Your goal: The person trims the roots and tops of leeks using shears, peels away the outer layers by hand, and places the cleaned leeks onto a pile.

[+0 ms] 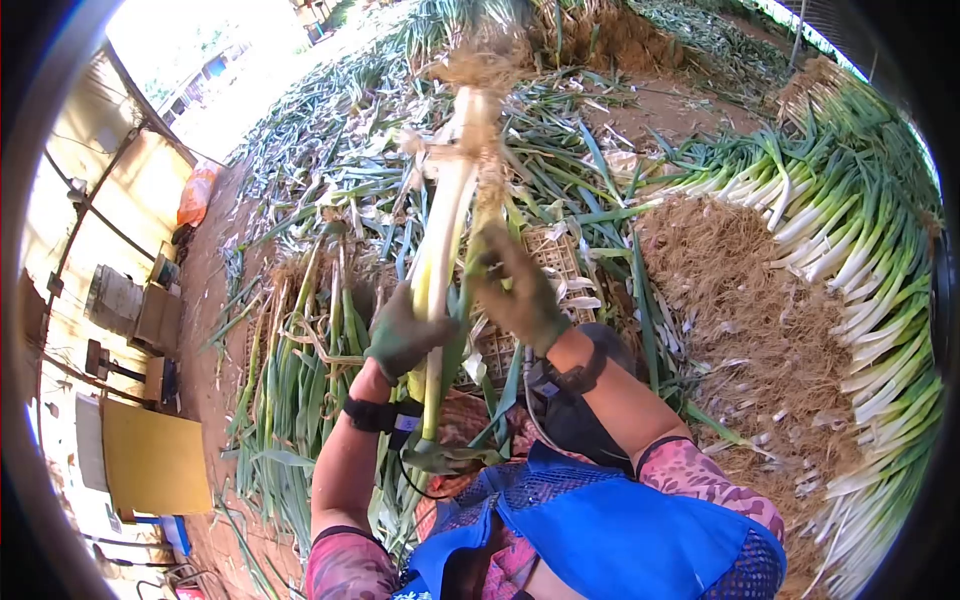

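Observation:
My left hand (pixel 408 330), in a dark green glove, is wrapped round the lower stalks of a few long leeks (pixel 448 215). Their roots point up and away from me, and brown dry skin hangs near the top. My right hand (pixel 515 290), gloved too, is beside the stalks on the right, its fingers apart and slightly blurred; it touches or nearly touches the brown outer layer. Below the hands lies a yellowish plastic crate (pixel 555 255). Untrimmed leeks (pixel 300 370) with roots lie at the left of my left arm.
At the right, cleaned leeks (pixel 850 240) form a long curved row beside a heap of roots (pixel 760 300). Leaf scraps (pixel 330 140) cover the ground ahead. A yellow board (pixel 155 458) and boxes stand at the left, near an orange sack (pixel 198 193).

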The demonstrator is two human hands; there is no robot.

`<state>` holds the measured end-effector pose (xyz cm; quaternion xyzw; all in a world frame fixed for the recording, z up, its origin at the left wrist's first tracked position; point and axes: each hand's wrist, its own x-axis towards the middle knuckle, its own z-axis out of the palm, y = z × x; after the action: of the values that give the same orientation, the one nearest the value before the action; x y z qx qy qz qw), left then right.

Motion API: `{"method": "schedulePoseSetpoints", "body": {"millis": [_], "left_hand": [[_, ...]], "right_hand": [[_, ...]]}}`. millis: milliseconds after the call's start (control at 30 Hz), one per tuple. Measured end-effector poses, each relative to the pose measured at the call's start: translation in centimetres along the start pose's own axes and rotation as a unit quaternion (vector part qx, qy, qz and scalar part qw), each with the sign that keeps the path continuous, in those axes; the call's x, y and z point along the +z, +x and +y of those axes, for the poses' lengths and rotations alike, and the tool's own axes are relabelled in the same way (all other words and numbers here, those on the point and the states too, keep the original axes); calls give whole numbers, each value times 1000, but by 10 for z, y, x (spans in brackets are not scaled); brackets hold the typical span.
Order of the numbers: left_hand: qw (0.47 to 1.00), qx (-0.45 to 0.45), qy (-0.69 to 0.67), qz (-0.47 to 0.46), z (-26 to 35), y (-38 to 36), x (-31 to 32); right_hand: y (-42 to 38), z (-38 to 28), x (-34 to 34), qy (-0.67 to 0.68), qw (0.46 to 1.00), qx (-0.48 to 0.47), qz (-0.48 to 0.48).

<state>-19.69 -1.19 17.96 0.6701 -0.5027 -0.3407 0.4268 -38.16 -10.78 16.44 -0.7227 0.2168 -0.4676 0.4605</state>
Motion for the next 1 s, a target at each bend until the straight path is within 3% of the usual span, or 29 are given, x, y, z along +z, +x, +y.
{"method": "schedulePoseSetpoints", "body": {"millis": [67, 100, 133, 167, 200, 267, 367, 400, 433, 533, 567, 600, 633, 733, 767, 800, 900, 1000], "left_hand": [[995, -1, -88, -41, 20, -13, -8], [995, -8, -81, -50, 18, -15, -13], [995, -16, -74, -61, 16, -18, -20], [995, -24, -68, -73, 15, -21, -23], [993, -14, -72, -96, 16, -25, -23], [987, 9, -77, -144, 22, -30, -23], [984, 26, -70, -162, 10, -30, -18], [983, 34, -82, -159, 9, -32, -16], [985, 31, -67, -158, 5, -33, -19], [990, 5, -34, -135, -6, -41, -33], [993, -12, -34, -114, -7, -46, -33], [995, -31, -34, -93, -7, -50, -34], [995, -49, -6, -82, 7, -55, -34], [988, 19, 141, -66, 4, -58, -20], [987, 53, 133, -68, 8, -56, -15], [987, 42, 135, -74, 13, -54, -14], [987, 16, 137, -82, 19, -47, -11], [991, 62, 104, -65, 18, -47, -6]], "right_hand": [[11, 12, -23, -168, 963, -95, 189], [28, 11, -36, -86, 962, -108, 234], [46, 24, -67, -34, 983, -24, 179], [62, 3, -73, 153, 968, -40, 197], [79, 15, -79, 176, 969, -76, 154], [102, 34, -89, 220, 962, -149, 70], [94, 41, -66, 95, 984, -133, -76], [80, 0, -49, 272, 958, 0, -87], [79, -14, -55, 170, 972, 60, -153], [83, -12, -66, 115, 957, 81, -253], [95, 10, -74, -114, 961, 60, -246], [110, 28, -93, -308, 929, -15, -203], [125, 47, -112, -493, 856, -70, -142], [166, 109, -173, -401, 916, -7, -11], [155, 57, -166, -544, 838, 33, 13], [161, 62, -176, -670, 742, -10, -16], [179, 67, -188, -735, 678, 15, -6], [190, 70, -203, -772, 635, 5, -1]]}}
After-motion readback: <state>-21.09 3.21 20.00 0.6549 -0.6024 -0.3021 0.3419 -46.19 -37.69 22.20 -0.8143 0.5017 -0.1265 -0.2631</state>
